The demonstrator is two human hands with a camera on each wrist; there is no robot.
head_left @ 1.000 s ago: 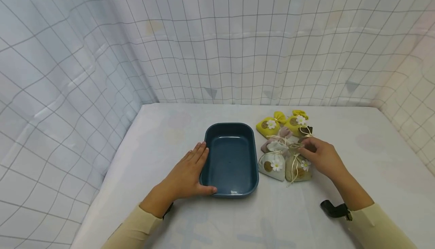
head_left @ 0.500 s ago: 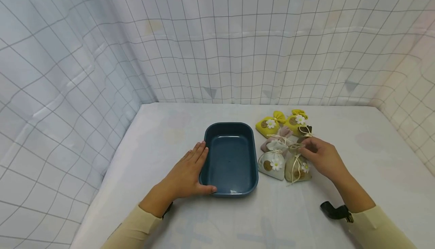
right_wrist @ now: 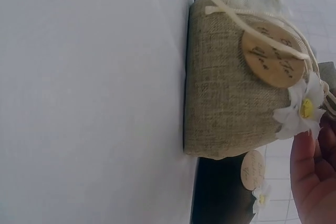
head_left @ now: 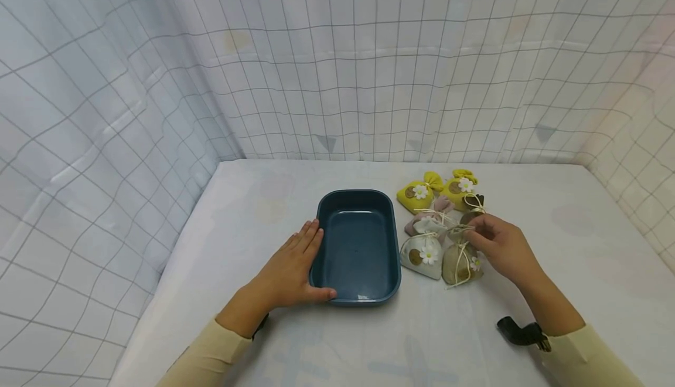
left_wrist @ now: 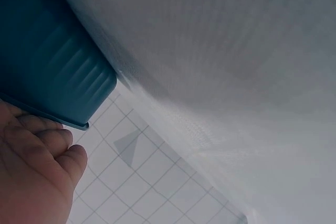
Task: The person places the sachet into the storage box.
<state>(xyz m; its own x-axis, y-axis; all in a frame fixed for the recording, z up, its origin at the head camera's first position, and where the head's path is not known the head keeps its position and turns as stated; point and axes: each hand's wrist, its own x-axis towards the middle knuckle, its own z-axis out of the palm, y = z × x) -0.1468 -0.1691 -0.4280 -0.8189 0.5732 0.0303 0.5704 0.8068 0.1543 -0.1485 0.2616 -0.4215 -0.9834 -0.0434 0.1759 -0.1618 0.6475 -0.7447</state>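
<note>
My left hand [head_left: 292,272] lies with straight fingers over the left rim of a dark blue plastic basin [head_left: 355,258], its thumb along the near rim. Beneath that hand, the left wrist view shows the basin's ribbed outer wall [left_wrist: 68,72]. My right hand [head_left: 503,246] pinches the gathered neck of a beige burlap drawstring pouch [head_left: 453,262], partly hiding that neck. In the right wrist view the pouch [right_wrist: 226,82] carries a round tag [right_wrist: 273,59], a cream cord and a white flower [right_wrist: 302,111]. Its base looks to be on the table or very close to it.
Close to the beige pouch are a white pouch [head_left: 410,256], a pink pouch [head_left: 413,226], a dark brown pouch [right_wrist: 220,192] and two yellow pouches, one left [head_left: 407,201] and one right [head_left: 452,200]. White cloth covers the table [head_left: 263,199]; checked curtains [head_left: 358,82] surround it.
The beige pouch has turned slightly under the right hand's pinch, and its flower sits a little lower and further right. The left hand and the basin have stayed in place.
</note>
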